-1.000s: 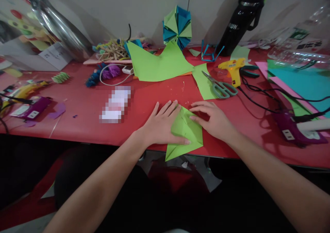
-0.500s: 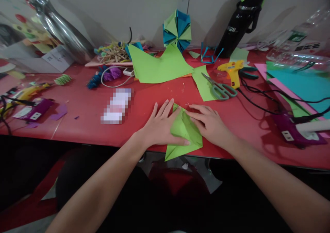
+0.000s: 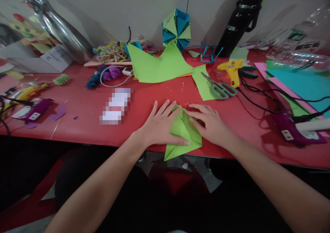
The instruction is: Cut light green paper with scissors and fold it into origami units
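A folded sheet of light green paper (image 3: 185,124) lies at the front edge of the red table, its lower corner jutting past the edge. My left hand (image 3: 161,124) rests flat with fingers spread, thumb across the lower part of the paper and fingertips by its top corner. From the other side, my right hand (image 3: 212,123) touches the paper's right edge with its fingertips, the fingers slightly bent and apart. Creases run across the paper between the two hands.
Behind lie a large green sheet (image 3: 160,66), scissors (image 3: 223,90) and a yellow glue gun (image 3: 232,69). A blurred-out phone-like rectangle (image 3: 116,105) is left of my hands. Purple power strips (image 3: 296,129) with cables, a black bottle (image 3: 238,23) and a steel jug (image 3: 62,30) stand around.
Almost nothing differs. Both hands keep their places on the green paper, and the whole view has shifted very slightly.
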`<state>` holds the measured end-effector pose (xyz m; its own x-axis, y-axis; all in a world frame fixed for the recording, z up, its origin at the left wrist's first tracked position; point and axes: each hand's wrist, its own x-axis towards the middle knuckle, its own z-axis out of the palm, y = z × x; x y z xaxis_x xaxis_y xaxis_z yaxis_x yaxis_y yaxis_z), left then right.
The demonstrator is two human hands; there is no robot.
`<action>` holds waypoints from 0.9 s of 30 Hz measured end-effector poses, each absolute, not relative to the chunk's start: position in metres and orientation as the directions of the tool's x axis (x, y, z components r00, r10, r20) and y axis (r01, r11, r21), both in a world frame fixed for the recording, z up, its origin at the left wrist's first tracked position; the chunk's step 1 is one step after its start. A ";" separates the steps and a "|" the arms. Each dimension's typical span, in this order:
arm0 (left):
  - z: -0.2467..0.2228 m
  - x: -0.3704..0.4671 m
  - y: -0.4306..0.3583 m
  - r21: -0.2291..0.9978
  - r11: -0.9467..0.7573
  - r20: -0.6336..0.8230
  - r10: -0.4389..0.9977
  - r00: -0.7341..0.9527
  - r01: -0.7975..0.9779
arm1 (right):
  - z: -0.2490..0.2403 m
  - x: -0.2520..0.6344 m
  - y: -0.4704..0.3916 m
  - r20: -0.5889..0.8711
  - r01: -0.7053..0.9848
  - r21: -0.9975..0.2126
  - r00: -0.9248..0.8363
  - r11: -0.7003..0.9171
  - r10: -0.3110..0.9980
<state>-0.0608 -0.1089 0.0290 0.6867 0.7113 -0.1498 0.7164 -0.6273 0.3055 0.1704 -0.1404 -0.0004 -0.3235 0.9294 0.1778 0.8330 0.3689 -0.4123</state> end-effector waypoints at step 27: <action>0.031 -0.060 -0.109 0.306 -0.609 -0.191 0.713 0.674 0.732 | 0.013 0.200 -0.169 0.132 0.916 -0.209 -0.322 0.344 0.938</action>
<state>-0.0604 -0.1092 0.0315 0.6741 0.7135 -0.1911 0.7315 -0.6092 0.3062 0.2000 -0.1695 0.0127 -0.3217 0.9376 0.1323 0.9156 0.3436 -0.2087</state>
